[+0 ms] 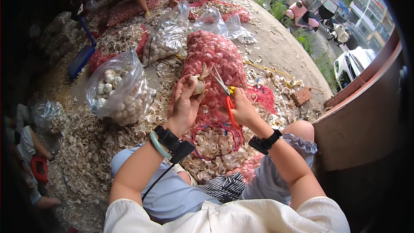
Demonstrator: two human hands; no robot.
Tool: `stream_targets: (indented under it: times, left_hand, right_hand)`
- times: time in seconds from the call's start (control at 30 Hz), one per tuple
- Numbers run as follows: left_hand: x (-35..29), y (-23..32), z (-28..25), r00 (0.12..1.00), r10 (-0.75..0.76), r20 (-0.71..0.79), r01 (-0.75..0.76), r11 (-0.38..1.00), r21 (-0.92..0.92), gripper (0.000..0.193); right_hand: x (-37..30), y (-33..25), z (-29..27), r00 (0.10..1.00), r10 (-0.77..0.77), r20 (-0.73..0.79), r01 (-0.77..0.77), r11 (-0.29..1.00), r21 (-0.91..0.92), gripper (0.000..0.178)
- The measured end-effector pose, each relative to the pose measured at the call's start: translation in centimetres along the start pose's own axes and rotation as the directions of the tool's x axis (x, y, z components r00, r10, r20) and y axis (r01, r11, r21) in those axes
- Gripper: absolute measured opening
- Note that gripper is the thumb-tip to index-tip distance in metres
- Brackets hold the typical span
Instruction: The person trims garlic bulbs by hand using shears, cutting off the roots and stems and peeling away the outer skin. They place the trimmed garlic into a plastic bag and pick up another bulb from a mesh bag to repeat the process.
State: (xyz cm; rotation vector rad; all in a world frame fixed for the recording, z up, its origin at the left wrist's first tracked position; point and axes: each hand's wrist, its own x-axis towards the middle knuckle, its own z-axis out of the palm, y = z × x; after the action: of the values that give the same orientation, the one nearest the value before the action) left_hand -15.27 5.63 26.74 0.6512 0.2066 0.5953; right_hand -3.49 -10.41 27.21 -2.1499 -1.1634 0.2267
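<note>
Garlic bulb [199, 87]: centre of frame, clamped between thumb and fingers of left hand [186, 101], stem [203, 70] upward, clear of fingertips. Right hand [244, 110], right of centre: fingers closed around handles of scissors [227, 92], blades parted beside stem.

- I get daylight from the open upper right, where the white car [363, 56] looks nearly washed out.
- The far left sinks into dim shadow for me, its detail murky.
- I catch glare on the clear plastic bag [116, 87].
- Fisheye curvature bends the right-hand wall [366, 133]; black fills my corners.
- Mid-frame, the scissors [228, 102] read fairly crisp.
</note>
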Motion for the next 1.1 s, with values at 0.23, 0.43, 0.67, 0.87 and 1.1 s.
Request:
stream_targets:
  times: [0.23,0.43,0.67,0.87,1.1]
  left_hand:
    - [0.5,-0.3,-0.9,0.998,0.031,0.051,-0.034,0.997,0.072,0.041]
    - [0.9,-0.7,-1.3,0.997,0.07,0.035,-0.075,0.982,0.171,0.043]
    - [0.6,-0.4,-0.9,0.998,0.045,0.032,-0.049,0.99,0.131,0.039]
    - [0.6,0.0,-0.8,0.999,-0.011,-0.034,0.013,0.998,0.063,0.031]
    - [0.1,0.1,-1.0,0.991,-0.128,-0.035,0.13,0.988,0.083,0.03]
  right_hand:
    - [0.0,1.2,0.7,0.997,0.005,0.074,-0.005,1.0,-0.004,0.069]
    - [0.3,0.0,0.2,0.998,0.01,0.06,-0.004,0.996,-0.094,0.045]
    - [-0.4,-1.3,0.2,0.97,0.235,-0.059,-0.198,0.91,0.363,0.054]
    - [-0.4,-0.5,0.7,0.988,0.097,-0.12,-0.075,0.983,0.17,0.066]
    - [-0.8,-0.7,0.9,0.996,0.094,0.008,-0.093,0.991,-0.093,0.069]
